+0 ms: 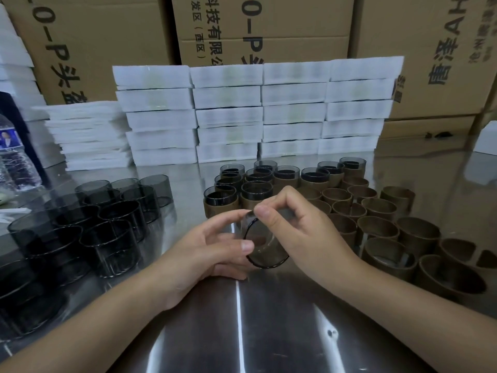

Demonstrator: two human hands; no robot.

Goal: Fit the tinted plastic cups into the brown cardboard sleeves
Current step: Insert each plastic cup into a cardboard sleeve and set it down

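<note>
A tinted plastic cup (265, 247) lies tilted between both hands just above the steel table, its open rim facing me. My left hand (212, 249) holds its left side with thumb and fingers curled around it. My right hand (295, 224) pinches the top of the rim between thumb and forefinger. Several loose tinted cups (107, 224) stand at the left. Several empty brown cardboard sleeves (398, 238) stand at the right. Behind the hands stand several sleeves with cups fitted in them (258, 181).
Stacks of white foam trays (258, 111) line the back of the steel table (269, 332), with brown cartons (269, 25) behind them. A water bottle (13, 157) stands at the far left. A white box corner (486, 138) shows at the right edge.
</note>
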